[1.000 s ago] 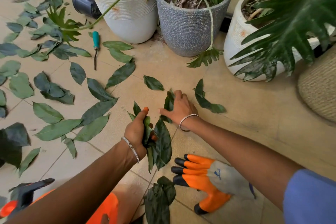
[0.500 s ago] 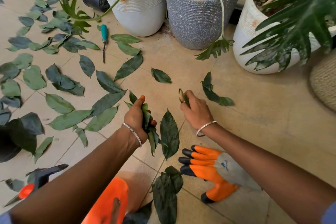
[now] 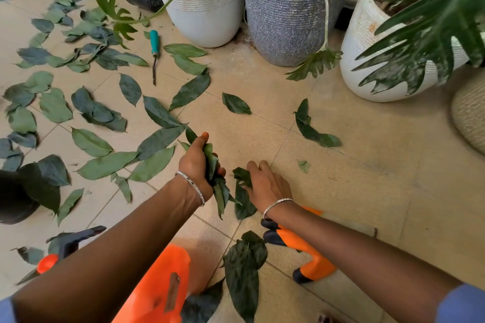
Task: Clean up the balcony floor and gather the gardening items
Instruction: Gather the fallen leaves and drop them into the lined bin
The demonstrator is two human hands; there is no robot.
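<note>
Beige floor tiles (image 3: 354, 191), leaf-strewn; left hand (image 3: 195, 165) grips a bunch (image 3: 219, 191), right hand (image 3: 267, 186) pinches a leaf (image 3: 242, 204).

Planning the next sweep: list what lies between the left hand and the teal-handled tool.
In the head view, loose green leaves lie flat between the left hand and the teal-handled tool. Nothing else sits on that stretch.

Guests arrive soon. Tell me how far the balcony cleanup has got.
Barely started. The left hand grips a bunch of leaves; the right hand is on another leaf. Scattered leaves, the teal-handled tool and orange glove lie ungathered.
</note>
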